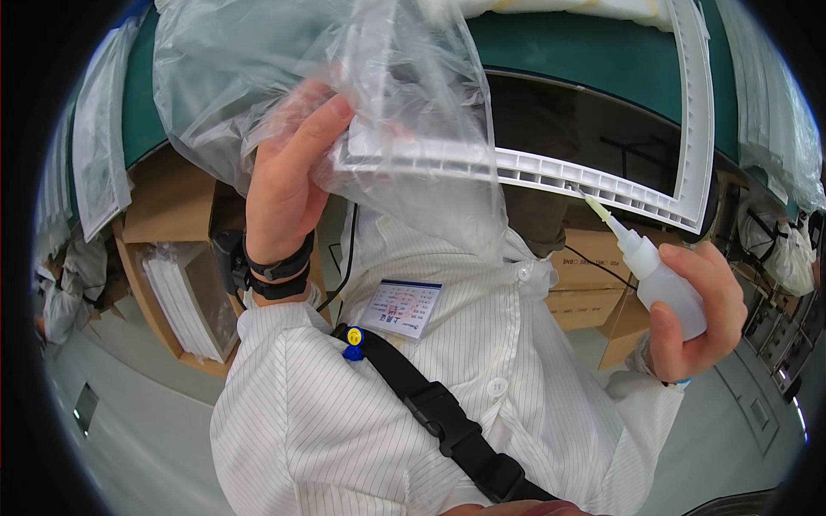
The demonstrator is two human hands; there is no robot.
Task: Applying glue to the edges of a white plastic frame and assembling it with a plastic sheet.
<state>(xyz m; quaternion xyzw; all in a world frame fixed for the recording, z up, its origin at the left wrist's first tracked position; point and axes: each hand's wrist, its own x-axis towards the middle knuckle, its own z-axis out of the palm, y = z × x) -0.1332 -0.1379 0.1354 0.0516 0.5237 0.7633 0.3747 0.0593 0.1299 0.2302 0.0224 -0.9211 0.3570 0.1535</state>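
Observation:
A white plastic frame (594,185) with a ribbed edge spans the upper middle, its left part inside a clear plastic bag (232,60). My left hand (297,155) is closed on the bagged corner of the frame, thumb on top and the other fingers partly behind the film. On the right, my right hand (701,301) grips a white squeeze bottle (658,279) between thumb and fingers. The bottle tilts up to the left. Its thin yellowish nozzle tip is at the ribbed near edge of the frame; whether it touches I cannot tell.
Behind the frame lies a green work surface (568,47). Bagged white frames (103,155) stand at the far left, and clear plastic bags (774,95) hang at the right. An open cardboard box (163,206) with white panels is below left. More cartons (589,267) sit below the frame.

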